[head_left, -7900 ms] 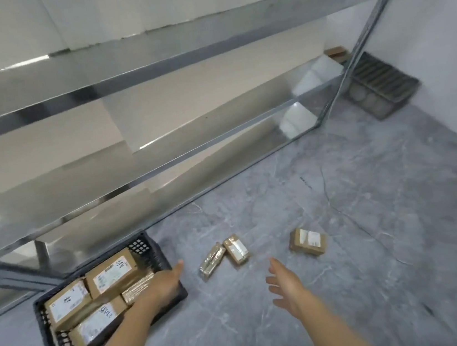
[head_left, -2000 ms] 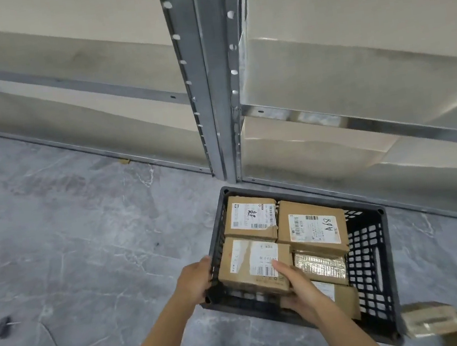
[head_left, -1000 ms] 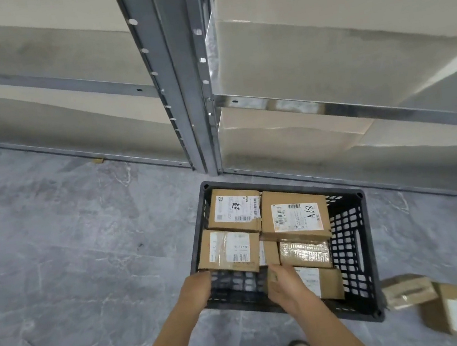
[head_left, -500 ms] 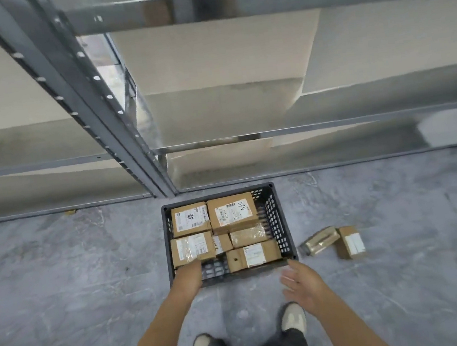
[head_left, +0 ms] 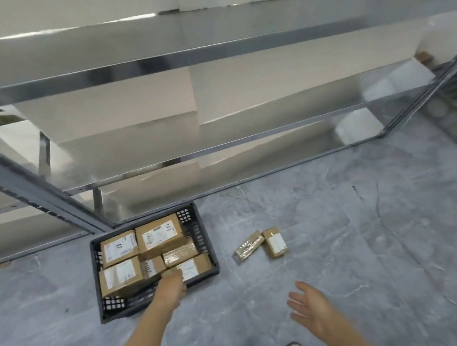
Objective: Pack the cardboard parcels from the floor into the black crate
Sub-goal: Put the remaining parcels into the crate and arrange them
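A metal rack (head_left: 206, 56) lines the floor's (head_left: 375, 240) far edge, with the black crate (head_left: 117, 305) against it, full of cardboard parcels (head_left: 158, 235). Two loose parcels (head_left: 274, 242) lie touching just right of the crate. The left hand (head_left: 173, 289) reaches over the crate's near rim, its grip hidden from view; the right hand (head_left: 312, 307) hangs relaxed, fingers spread.
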